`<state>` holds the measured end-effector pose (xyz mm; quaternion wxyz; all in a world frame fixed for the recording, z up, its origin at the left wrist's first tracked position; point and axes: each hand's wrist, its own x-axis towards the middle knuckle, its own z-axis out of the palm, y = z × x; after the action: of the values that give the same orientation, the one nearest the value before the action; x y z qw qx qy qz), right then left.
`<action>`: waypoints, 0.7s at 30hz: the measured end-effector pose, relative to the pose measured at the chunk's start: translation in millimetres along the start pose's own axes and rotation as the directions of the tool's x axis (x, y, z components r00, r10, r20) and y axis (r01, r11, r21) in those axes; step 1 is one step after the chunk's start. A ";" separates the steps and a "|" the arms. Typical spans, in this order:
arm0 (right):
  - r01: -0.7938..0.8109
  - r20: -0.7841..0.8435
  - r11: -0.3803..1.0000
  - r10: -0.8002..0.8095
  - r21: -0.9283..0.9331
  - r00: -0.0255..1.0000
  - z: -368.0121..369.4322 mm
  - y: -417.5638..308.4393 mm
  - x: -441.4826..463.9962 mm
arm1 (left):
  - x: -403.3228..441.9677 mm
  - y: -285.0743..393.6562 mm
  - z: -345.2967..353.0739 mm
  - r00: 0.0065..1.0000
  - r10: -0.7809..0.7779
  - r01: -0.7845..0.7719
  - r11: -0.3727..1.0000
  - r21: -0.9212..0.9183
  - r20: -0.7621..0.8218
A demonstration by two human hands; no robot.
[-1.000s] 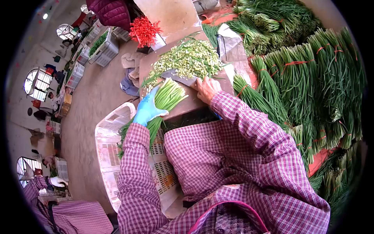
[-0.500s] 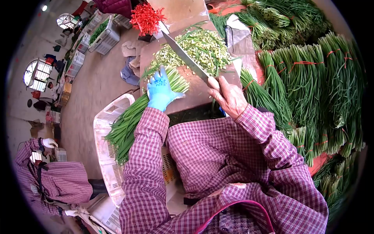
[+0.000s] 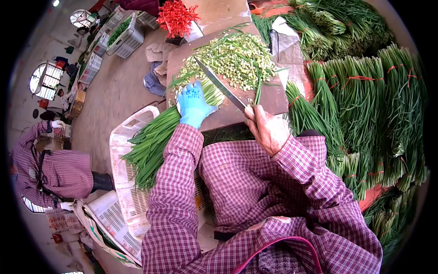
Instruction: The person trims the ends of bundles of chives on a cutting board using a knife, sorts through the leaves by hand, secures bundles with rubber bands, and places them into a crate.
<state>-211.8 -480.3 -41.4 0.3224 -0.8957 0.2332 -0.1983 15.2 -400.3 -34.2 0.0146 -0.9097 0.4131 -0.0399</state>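
My left hand (image 3: 194, 105), in a light blue glove, presses over a bunch of garlic chives (image 3: 157, 146), its thumb out to the right. The pale stem ends lie on the brown board (image 3: 216, 122) and the green leaves hang off its left side. In my bare right hand (image 3: 269, 130) is the wooden handle of a long knife (image 3: 223, 88). The blade slants up and left, across the board, just right of the bunch's stem ends and apart from my glove. Behind it spreads a heap of cut stem pieces (image 3: 237, 57).
Tied bundles of chives (image 3: 360, 100) stand and lie along the right. A white plastic crate (image 3: 119, 182) sits below the board on the left. Red ties (image 3: 177, 18) are heaped past the board's far left corner. Another person (image 3: 64, 171) is at the far left.
The knife blade has dropped lower, from over the red ties to over the stem heap. My left hand stays on the bunch. At far left, the other person appears higher in view.
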 end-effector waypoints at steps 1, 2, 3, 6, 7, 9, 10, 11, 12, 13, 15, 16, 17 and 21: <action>0.044 -0.041 0.999 -0.045 -0.028 0.998 2.1 0.6 -0.5 | -0.1 0.1 0.5 1.000 0.005 -0.005 1.000 0.003 -0.014; 0.087 -0.080 0.995 -0.091 -0.059 0.993 3.9 1.3 -0.8 | 0.0 0.3 1.2 1.000 0.005 -0.005 1.000 0.002 -0.013; 0.086 -0.078 0.994 -0.091 -0.060 0.993 5.1 1.9 -0.9 | -0.4 1.2 0.7 1.000 0.002 -0.002 1.000 0.009 -0.015; 0.081 -0.038 0.995 -0.083 -0.062 0.996 6.9 1.7 0.8 | 0.0 2.6 -1.5 1.000 -0.010 0.010 1.000 0.009 0.007; 0.067 -0.009 0.995 -0.068 -0.071 0.998 6.6 1.4 1.0 | 0.0 3.2 -2.2 0.999 -0.016 0.016 1.000 0.004 0.031; 0.053 0.021 0.995 -0.051 -0.083 0.998 2.9 -1.0 2.8 | -0.5 2.5 -1.0 1.000 -0.008 0.008 1.000 -0.005 0.017; 0.016 0.077 0.996 -0.010 -0.085 0.997 -2.7 -3.7 4.9 | -1.0 2.3 0.3 1.000 -0.001 0.001 1.000 -0.013 0.002; -0.020 0.133 0.996 0.032 -0.090 0.991 -6.9 -5.3 7.4 | -1.5 2.5 1.8 1.000 0.000 0.000 1.000 -0.015 0.004; -0.021 0.134 0.996 0.033 -0.091 0.990 -9.3 -5.4 10.1 | -2.1 3.1 2.5 1.000 0.005 -0.005 1.000 -0.001 -0.012; -0.024 0.164 0.995 0.040 -0.098 0.986 -11.5 -5.1 13.2 | -2.5 3.6 3.0 1.000 0.010 -0.010 1.000 0.013 -0.027; -0.029 0.194 0.994 0.050 -0.106 0.980 -12.3 -1.3 19.3 | -3.2 3.4 3.9 0.999 0.016 -0.015 1.000 0.017 -0.031; -0.001 0.206 0.996 0.020 -0.090 0.978 -11.2 2.5 22.6 | -3.7 3.7 4.6 0.999 0.021 -0.020 1.000 0.021 -0.036; 0.029 0.216 0.997 -0.012 -0.074 0.976 -11.3 5.3 26.6 | -4.3 4.4 5.3 0.999 0.021 -0.021 1.000 0.019 -0.035; -0.030 0.331 0.994 0.064 -0.107 0.941 -3.9 0.1 49.9 | -5.2 4.4 5.0 0.997 0.054 -0.052 0.998 0.032 -0.049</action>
<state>-173.3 -509.5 -28.4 0.3167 -0.9255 0.2062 -0.0240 8.9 -399.3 -39.7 0.0192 -0.8968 0.4367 -0.0686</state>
